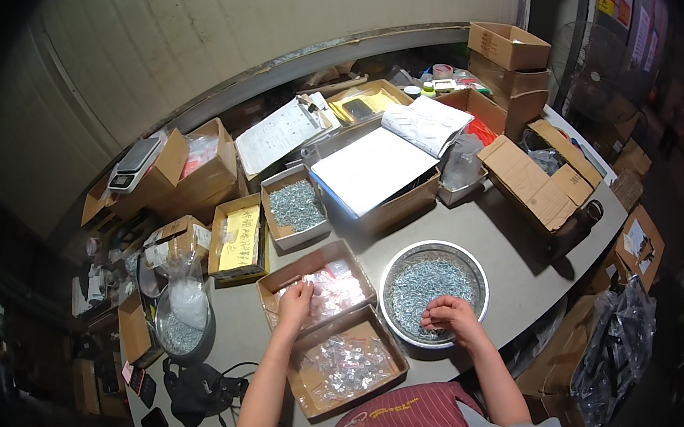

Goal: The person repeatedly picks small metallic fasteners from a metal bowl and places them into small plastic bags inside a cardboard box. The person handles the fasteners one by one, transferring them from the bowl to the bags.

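My left hand (296, 302) is closed over a cardboard box (267, 289) of small clear plastic bags (341, 287); what its fingers hold, if anything, is hidden. Over the right part of a round metal bowl (385, 288) hangs my right hand (449, 315), its fingers curled together. The bowl holds many small silvery screw-like pieces (426, 283). Whatever sits between those fingertips is too small to make out. Nearer to me, a second cardboard box (399, 365) contains many small clear bags with metal pieces inside (346, 366).
Behind the boxes stand a tray of small metal pieces (296, 207), a yellow-lined box (239, 241) and an open notebook (375, 167). A bowl with a plastic bag (183, 322) and a black pouch (199, 396) lie left. An open carton (530, 182) is at the right.
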